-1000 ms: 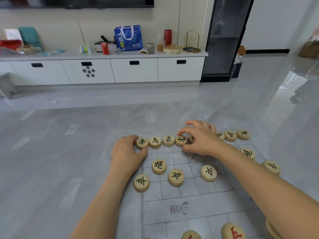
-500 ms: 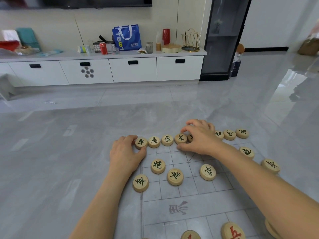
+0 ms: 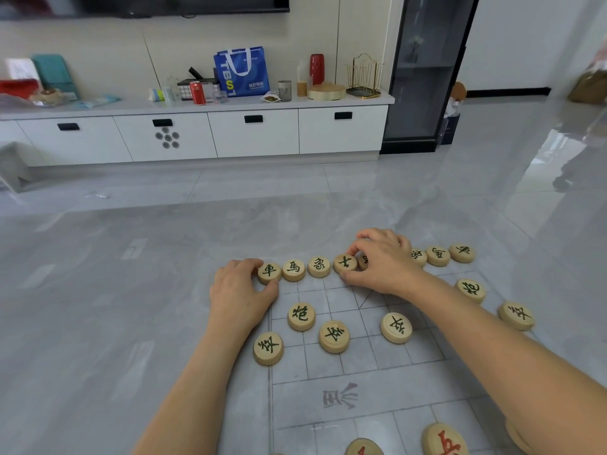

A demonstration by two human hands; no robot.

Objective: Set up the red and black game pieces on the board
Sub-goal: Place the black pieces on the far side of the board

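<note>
A grey board (image 3: 374, 394) with a faint grid lies on the floor. Round wooden pieces with black characters line its far edge. My left hand (image 3: 241, 292) pinches the leftmost chariot piece (image 3: 269, 271) between thumb and forefinger. My right hand (image 3: 382, 262) pinches the advisor piece (image 3: 345, 262) and covers the pieces behind it. A cannon piece (image 3: 301, 316) and three soldier pieces (image 3: 334, 336) sit in nearer rows. Red pieces (image 3: 444, 441) show at the bottom edge.
More black pieces (image 3: 515, 315) sit at the board's right side, one past its edge. A white low cabinet (image 3: 210, 134) with a blue bag (image 3: 242, 72), a red can and bottles runs along the far wall. A dark glass cabinet (image 3: 427, 70) stands to its right.
My right hand has drawn slightly rightward, so the advisor piece shows more fully. My left hand stays on the chariot piece. The camera has shifted a little.
</note>
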